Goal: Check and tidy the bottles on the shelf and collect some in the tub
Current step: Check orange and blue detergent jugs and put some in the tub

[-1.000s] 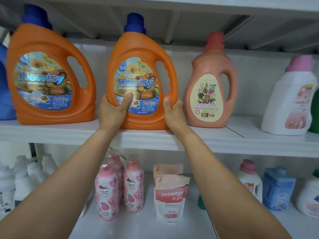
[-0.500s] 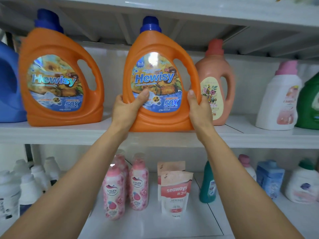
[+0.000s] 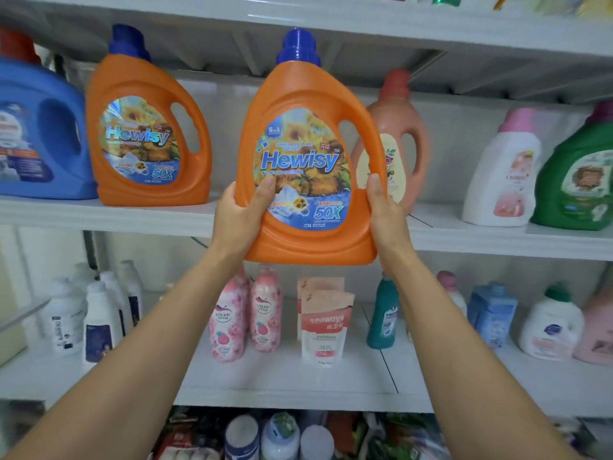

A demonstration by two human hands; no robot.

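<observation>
Shelf (image 3: 99, 217) lip runs across mid-frame, and there's an open gap on it between the orange bottle (image 3: 146, 137) at left and the peach bottle (image 3: 409, 144). Dead centre, the jug (image 3: 308, 94) (orange, blue cap, sunflower Hewisy label facing out) is off the board, base below the lip. Left hand (image 3: 238, 217) grips its lower left side, thumb on the label. Right hand (image 3: 386, 214) wraps its lower right edge.

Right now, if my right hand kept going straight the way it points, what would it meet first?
Most likely the peach bottle standing on the shelf just behind your right hand, which grips the orange Hewisy bottle. Depth between them is unclear.
</observation>
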